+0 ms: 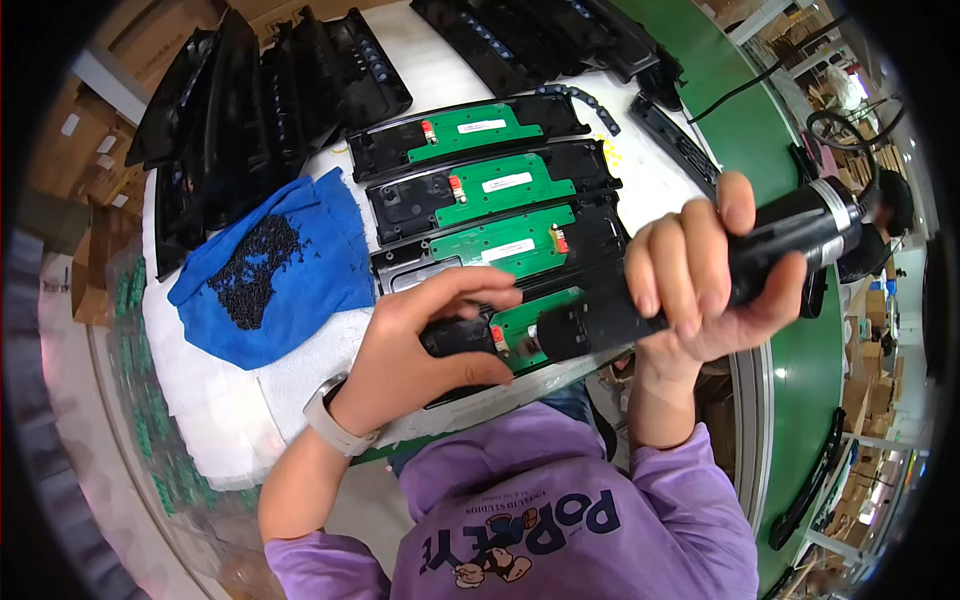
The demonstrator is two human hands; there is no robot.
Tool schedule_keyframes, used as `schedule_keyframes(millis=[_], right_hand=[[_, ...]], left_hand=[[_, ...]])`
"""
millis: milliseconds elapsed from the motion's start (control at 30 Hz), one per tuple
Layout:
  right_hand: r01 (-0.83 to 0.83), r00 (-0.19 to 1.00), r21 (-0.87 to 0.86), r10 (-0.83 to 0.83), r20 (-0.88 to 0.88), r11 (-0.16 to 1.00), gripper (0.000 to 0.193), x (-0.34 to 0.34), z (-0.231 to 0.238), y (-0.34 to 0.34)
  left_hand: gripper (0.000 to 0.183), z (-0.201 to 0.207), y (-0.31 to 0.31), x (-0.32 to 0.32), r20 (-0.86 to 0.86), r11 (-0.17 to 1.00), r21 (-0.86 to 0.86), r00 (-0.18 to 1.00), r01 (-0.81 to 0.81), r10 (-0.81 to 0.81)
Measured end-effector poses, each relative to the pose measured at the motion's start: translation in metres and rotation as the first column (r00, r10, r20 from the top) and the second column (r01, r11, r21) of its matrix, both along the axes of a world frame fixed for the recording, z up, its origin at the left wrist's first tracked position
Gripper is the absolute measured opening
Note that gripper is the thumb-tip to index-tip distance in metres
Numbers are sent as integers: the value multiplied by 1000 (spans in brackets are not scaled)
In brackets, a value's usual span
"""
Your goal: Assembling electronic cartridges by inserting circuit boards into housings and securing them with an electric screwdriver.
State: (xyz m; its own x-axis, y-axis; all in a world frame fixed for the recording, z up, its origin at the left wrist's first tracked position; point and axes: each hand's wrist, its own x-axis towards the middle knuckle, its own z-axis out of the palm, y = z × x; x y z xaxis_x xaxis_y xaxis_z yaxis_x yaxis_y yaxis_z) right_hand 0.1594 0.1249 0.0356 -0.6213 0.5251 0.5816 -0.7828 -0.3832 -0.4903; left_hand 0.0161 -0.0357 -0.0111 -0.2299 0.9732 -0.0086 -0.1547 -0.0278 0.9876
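My right hand (695, 265) is wrapped round a black electric screwdriver (605, 322), its tip pointing left and down toward the nearest black plastic panel. That panel carries a green circuit board (548, 308) with a red connector (499, 338). Over its left part hovers my left hand (415, 335), fingers and thumb spread apart on either side of the connector, with nothing seen between them. Motion blurs the screwdriver's tip, so whether it touches a screw I cannot tell. Behind lie more panels with green boards (512, 185), lined up in a row.
A blue cloth (335, 225) holds a heap of small black screws (248, 280) at the left. Black plastic panels stand in stacks at the far left (270, 95) and far right (540, 45). A black strip (675, 140) lies near the green table edge (740, 120). The screwdriver's cable (870, 150) runs up right.
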Motion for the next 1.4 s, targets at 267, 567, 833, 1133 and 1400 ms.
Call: schedule_keyframes(millis=[267,567,833,1133,1400], right_hand=[[-23,967,404,-82,241,914,51,20,-4,-22],[-193,945,356,76,317,915,47,25,4,-27],[-121,920,427,-61,386,896,28,10,11,-36],[-31,910,486,-177,376,873,26,10,14,-49],[-79,987,282,34,160,956,41,19,8,-22]], left_hand=[[38,-11,2,-3,-898,947,141,439,289,0],[31,-13,1,0,-879,939,178,477,293,17],[16,-18,5,3,-917,944,197,390,267,81],[14,-16,3,2,-915,942,206,393,266,89],[8,-7,-6,-30,-835,876,468,263,-119,482]])
